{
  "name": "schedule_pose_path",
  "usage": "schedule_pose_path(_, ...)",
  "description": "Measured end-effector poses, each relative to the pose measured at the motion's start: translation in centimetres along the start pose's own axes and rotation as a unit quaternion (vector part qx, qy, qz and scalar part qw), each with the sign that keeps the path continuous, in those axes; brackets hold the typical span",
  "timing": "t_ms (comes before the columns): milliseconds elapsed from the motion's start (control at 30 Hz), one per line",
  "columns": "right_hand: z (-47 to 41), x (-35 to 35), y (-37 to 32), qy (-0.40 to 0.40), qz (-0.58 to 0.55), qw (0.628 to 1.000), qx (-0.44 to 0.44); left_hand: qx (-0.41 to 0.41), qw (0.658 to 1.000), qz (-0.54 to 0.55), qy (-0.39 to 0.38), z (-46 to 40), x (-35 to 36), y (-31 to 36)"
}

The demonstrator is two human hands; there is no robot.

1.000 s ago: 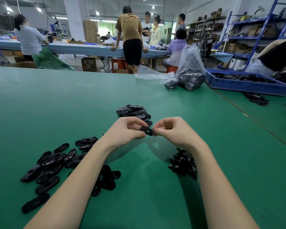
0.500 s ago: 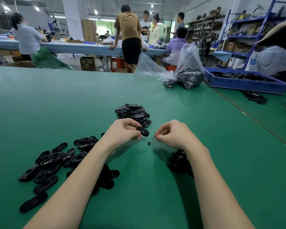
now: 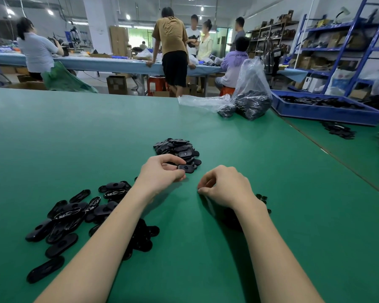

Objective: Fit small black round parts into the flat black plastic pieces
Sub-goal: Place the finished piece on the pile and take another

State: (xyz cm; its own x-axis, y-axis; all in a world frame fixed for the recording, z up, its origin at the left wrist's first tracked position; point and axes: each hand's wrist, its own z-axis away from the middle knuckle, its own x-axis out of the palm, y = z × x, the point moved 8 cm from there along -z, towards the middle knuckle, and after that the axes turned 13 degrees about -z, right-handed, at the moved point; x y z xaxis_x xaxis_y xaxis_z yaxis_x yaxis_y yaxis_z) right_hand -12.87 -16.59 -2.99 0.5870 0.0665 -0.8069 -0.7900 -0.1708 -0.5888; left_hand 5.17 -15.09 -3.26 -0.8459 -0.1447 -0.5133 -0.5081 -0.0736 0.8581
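Green worktable [image 3: 74, 132], blue shelving [image 3: 346, 47] (right), white pillar [image 3: 96, 25], ceiling lights [image 3: 128, 17]

Left hand [image 3: 162, 171] at frame centre, fingers curled pinching, right hand [image 3: 224, 186] just right, fingertips curled down, forearms bare

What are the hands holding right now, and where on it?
The left hand pinches a flat black piece by its near end. The right hand has curled fingertips on the table; anything held cannot be told.

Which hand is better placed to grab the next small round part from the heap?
The right hand. It sits just beside the heap of small round parts, fingers curled with nothing visibly held, while the left hand holds a flat piece at the far pile.
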Motion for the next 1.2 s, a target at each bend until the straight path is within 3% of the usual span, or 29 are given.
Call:
schedule_pose_path(433,-0.3,0.3,-1.0,0.036,0.049,0.998,0.005,0.008,1.000,-0.006,-0.001,-0.1,0.2,0.1)
schedule_pose_path(633,0.1,0.5,-0.8,0.053,0.022,0.998,0.006,0.011,1.000,-0.012,-0.001,-0.1,0.2,0.1)
schedule_pose_path(767,0.0,0.0,0.2,0.040,-0.113,0.992,0.031,0.021,1.000,-0.014,-0.003,-0.3,0.5,0.4)
schedule_pose_path(867,0.0,-0.9,0.5,0.039,-0.338,0.939,0.044,0.030,0.999,-0.020,-0.001,-0.4,0.6,0.5)
schedule_pose_path(933,0.0,-1.2,0.3,0.034,-0.418,0.906,0.049,0.040,0.999,-0.019,-0.003,-0.3,0.7,0.8)
schedule_pose_path(1200,0.0,-1.1,0.2,0.050,-0.410,0.910,0.048,0.074,0.997,-0.030,-0.010,0.1,0.9,1.9)
